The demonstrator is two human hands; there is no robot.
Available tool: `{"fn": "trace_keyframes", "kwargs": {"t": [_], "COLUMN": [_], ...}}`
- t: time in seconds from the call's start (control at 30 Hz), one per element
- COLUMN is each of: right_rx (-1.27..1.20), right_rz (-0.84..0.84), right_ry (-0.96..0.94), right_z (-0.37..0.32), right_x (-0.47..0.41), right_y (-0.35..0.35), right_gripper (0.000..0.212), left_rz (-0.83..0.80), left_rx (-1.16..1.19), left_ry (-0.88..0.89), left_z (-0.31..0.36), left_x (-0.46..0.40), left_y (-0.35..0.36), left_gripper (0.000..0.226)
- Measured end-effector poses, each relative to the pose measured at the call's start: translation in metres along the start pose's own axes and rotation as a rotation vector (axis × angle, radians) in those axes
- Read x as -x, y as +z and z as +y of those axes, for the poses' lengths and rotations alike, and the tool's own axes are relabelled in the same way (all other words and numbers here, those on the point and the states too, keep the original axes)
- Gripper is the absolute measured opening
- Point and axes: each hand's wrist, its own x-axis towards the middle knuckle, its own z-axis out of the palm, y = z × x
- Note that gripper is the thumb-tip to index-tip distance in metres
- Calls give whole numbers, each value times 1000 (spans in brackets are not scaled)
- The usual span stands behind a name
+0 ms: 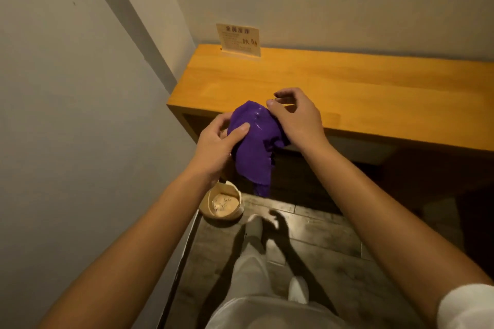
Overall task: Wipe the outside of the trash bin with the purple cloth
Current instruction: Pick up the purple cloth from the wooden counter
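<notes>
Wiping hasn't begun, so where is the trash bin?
In the head view, the trash bin stands on the floor by the left wall, below the left hand and purple cloth.

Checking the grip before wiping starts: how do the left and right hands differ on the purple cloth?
The left hand clutches the purple cloth from its left side, thumb pressed on top; the right hand only touches its upper right edge, fingers curled loosely. The left hand sits lower and nearer, the right higher, over the wooden shelf. Both are bare.

both hands [213,141] gripping purple cloth [254,144] abv bin [221,204]
</notes>
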Motion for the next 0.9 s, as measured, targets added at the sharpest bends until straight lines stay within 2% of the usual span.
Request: {"fn": "trace_keyframes", "kwargs": {"t": [0.07, 0.17, 0.23, 0.3, 0.43, 0.5, 0.57, 0.63, 0.7, 0.8, 0.9], "right_rx": [-8, -87, -120, -180, -174, -92, -47, -47, -63, -11, -64], "right_rz": [-1, -189, -312, -320, -149, -89, -42, -35, -54, -66, -66], "right_ry": [1, 57, 100, 111, 123, 133, 163, 192, 199, 141, 126], "right_z": [14, 26, 30, 34, 46, 53, 58, 59, 57, 51, 51], "right_x": [28, 58, 70, 79, 87, 94, 101, 111, 115, 128, 133], "right_y": [-11, -11, -5, 1, 10, 19, 25, 35, 40, 53, 56], "right_gripper": [25, 36, 59, 68, 54, 55, 59, 57, 52, 44, 30], "left_rz": [116, 245, 188, 85, -1, 46, 128, 137, 60, 18, 124], "left_rx": [-105, -168, -60, 39, 8, -202, -384, -278, -112, -63, -15], "left_ry": [17, 15, -24, -53, -35, 27, 66, -75, -246, -313, -278], "left_z": [-10, -19, -24, -27, -37, -44, -50, -52, -53, -57, -61], "left_x": [21, 41, 48, 56, 65, 70, 73, 81, 87, 99, 98], "left_y": [13, 24, 31, 36, 30, 23, 19, 13, 9, -3, -14], "left_gripper": [32, 35, 28, 15, 9, 9, 21, 42, 52, 48, 35]}}
